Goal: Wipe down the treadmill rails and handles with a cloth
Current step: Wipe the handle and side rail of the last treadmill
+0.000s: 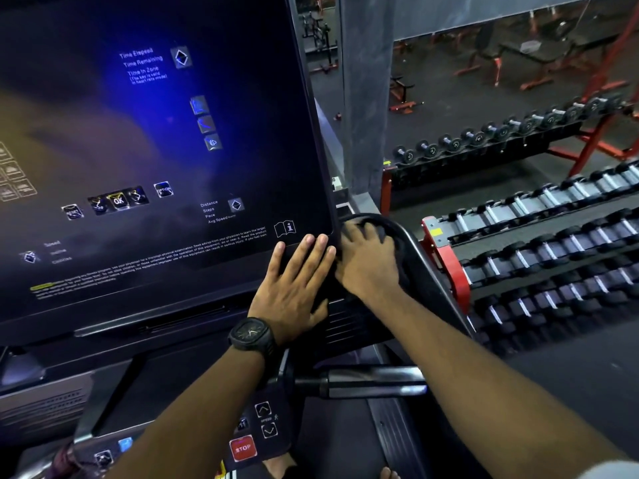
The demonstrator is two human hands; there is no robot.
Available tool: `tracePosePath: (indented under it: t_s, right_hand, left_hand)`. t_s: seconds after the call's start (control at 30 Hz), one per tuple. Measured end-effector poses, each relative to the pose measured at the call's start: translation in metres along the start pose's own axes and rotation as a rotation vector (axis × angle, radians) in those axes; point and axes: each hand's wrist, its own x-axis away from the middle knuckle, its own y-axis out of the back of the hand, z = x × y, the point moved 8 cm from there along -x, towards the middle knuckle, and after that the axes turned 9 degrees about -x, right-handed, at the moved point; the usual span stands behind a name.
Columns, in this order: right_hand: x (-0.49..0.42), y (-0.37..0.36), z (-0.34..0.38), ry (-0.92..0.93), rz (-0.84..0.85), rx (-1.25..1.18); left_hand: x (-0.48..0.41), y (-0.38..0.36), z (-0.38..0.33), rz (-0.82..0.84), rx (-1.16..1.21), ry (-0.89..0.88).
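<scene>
My left hand [297, 285], with a black watch on its wrist, lies flat with straight fingers on the lower right corner of the treadmill console [155, 150]. Right beside it, my right hand [368, 259] presses a dark cloth [394, 236] onto the curved black side rail [420, 257] at the console's right edge. The cloth bunches under and around the fingers, and I cannot tell if they curl round it. Below both forearms a silver and black handle bar [373, 382] sticks out to the right.
A red STOP button [243, 448] and speed arrow keys [266, 420] sit on the lower panel. Red racks of dumbbells [539, 236] stand close on the right, with a grey pillar [363, 98] and weight benches [518, 57] behind. The treadmill's side deck [397, 440] runs below.
</scene>
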Motion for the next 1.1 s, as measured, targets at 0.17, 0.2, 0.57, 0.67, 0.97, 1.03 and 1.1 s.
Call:
tracePosePath:
  t_s: [0.17, 0.2, 0.57, 0.67, 0.97, 1.03, 1.1]
  right_hand:
    - [-0.039, -0.003, -0.014, 0.069, 0.142, -0.065]
    - [-0.041, -0.001, -0.03, -0.09, 0.132, -0.101]
    - [-0.049, -0.004, -0.005, 0.103, 0.221, -0.044]
    - [-0.036, 0.001, -0.045, -0.339, 0.116, -0.15]
    - [-0.039, 0.002, -0.016, 0.03, 0.177, -0.09]
    - [-0.032, 0.004, -0.039, -0.252, 0.126, -0.125]
    - [-0.009, 0.001, -0.044, -0.429, 0.082, -0.1]
  left_hand:
    - [0.001, 0.001, 0.0, 0.0, 0.007, 0.001]
    - [0.0, 0.001, 0.0, -0.003, 0.005, 0.002]
    - [0.001, 0.001, 0.0, -0.012, 0.008, 0.003]
    - [0.001, 0.001, -0.001, -0.005, -0.003, 0.006]
    - [0.001, 0.002, 0.0, -0.01, -0.002, 0.009]
    - [0.001, 0.002, 0.0, -0.015, 0.003, 0.008]
    - [0.001, 0.001, -0.001, -0.013, 0.002, 0.006]
